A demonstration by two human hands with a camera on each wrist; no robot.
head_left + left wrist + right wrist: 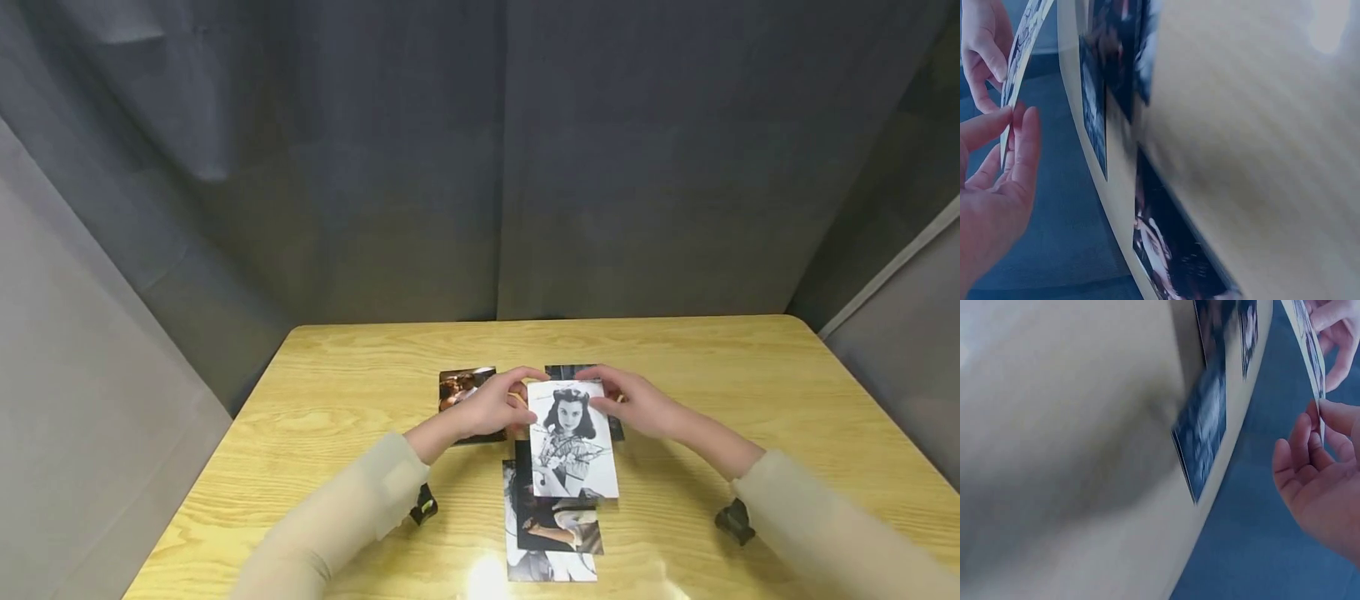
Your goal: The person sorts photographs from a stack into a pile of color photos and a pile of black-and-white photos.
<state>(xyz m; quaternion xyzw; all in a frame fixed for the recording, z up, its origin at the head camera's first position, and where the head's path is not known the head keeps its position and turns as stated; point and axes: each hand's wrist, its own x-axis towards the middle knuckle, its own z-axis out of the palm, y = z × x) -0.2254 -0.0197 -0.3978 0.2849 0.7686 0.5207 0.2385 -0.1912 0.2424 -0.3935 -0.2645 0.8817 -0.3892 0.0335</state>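
Both hands (570, 408) pinch thin glossy rectangular photo (573, 442).

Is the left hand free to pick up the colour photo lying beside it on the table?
Probably not yet: the left hand is pinching the black-and-white portrait photo together with the right hand. The colour photo lies right beside it, unobstructed.

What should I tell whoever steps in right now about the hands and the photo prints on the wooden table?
Left hand pinches the left edge of the black-and-white portrait print; right hand pinches its right edge. The print is held above the light wooden table, over a column of overlapping prints lying near the front edge. A colour print lies flat beside the left hand, and a dark print shows behind the held one.
Done: several prints laid out.
Left: the held print is not yet set down.
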